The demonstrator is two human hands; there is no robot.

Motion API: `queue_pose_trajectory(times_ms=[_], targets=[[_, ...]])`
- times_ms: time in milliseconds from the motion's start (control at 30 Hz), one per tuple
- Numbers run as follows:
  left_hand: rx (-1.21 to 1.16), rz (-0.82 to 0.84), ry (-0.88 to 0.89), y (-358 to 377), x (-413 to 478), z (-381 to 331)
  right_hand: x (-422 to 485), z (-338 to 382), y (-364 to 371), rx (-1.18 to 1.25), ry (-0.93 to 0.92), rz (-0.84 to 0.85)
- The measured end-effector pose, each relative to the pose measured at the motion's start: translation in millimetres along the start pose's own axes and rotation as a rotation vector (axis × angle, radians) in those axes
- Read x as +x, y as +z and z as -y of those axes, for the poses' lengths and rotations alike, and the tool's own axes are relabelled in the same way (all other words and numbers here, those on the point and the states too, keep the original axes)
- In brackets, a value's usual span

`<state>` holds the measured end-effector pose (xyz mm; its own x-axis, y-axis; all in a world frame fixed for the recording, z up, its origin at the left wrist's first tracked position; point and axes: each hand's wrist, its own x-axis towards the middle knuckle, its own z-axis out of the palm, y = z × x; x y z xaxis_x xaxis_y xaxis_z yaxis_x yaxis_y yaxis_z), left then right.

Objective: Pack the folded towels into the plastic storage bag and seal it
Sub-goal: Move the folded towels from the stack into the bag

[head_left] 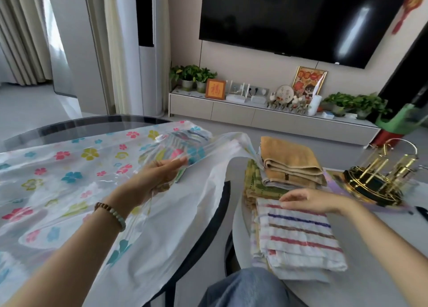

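The bag (69, 167) mouth is propped up by the left hand (159, 174), fingers (178, 162) straight. The striped towel (298, 232), stacked just beside the bag, is touched by the right hand (310, 200), not yet gripped. Folds could be undone if only the top layer is lifted

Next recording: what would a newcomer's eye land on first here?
The flowered bag sprawls across the glass table on the left, with the left hand at its mouth. To the right, a striped stack of folded towels lies under the right hand, and an orange towel lies behind it. A big dark TV looms beyond.
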<state>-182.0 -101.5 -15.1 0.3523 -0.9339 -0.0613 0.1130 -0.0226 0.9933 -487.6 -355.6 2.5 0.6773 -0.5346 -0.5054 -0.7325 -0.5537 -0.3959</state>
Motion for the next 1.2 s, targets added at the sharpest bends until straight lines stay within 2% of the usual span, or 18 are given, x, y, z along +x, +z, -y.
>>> queue_pose_trajectory(times_ms=[100, 267, 467, 633, 733, 833, 1000, 1133, 1200], targets=[[-0.013, -0.003, -0.012, 4, 0, 3, 8, -23, 9, -0.035, 0.086, -0.022], [0.001, -0.01, -0.009, 9, -2, 4, 18, -30, 17, -0.07, 0.126, -0.062], [0.037, -0.025, 0.015, 4, -5, 2, 19, -31, 12, -0.121, 0.001, -0.143], [0.228, 0.071, 0.036, -8, -13, -10, 2, -9, -7, -0.176, 0.033, 0.041], [0.358, 0.037, 0.058, -20, -19, -18, -17, 17, -24, -0.061, 0.024, 0.114], [0.471, -0.079, 0.124, -27, -23, -24, -27, 47, -28, 0.154, -0.076, 0.122], [0.39, -0.311, 0.247, -34, -28, -30, -9, 114, -7, 0.444, -0.224, 0.151], [0.42, -0.34, 0.219, -44, -35, -39, 29, 179, 32, 0.6, -0.274, 0.253], [0.42, -0.345, 0.212, -47, -38, -43, 49, 212, 53, 0.672, -0.266, 0.239]])
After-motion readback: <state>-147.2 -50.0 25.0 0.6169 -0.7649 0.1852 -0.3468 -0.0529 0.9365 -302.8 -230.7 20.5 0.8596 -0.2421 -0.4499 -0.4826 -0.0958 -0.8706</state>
